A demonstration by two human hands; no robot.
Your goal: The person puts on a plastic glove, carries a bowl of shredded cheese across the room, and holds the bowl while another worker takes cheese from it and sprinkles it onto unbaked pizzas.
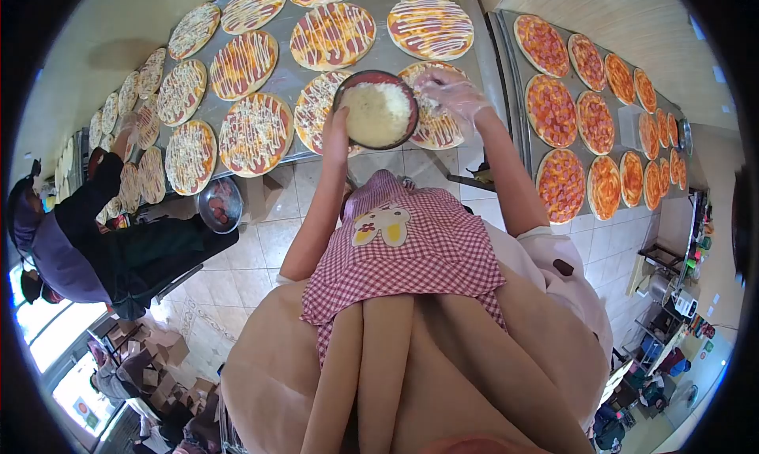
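Note:
My left hand grips the near left rim of a dark round bowl. Grated white cheese lies heaped on the bowl's right side, with a paler layer beside it. Just right of the bowl, my right hand wears a clear plastic glove and hovers over a pizza with sauce stripes and white shreds. Its fingers look bunched together; whatever is between them is hidden. Partly behind the bowl lies another striped pizza, also scattered with white shreds.
Rows of pizzas cover the metal table. A second table on the right holds red-topped pizzas. At left, a person in dark clothes reaches over the pizzas, near a metal bowl. Cardboard boxes stand on the tiled floor behind.

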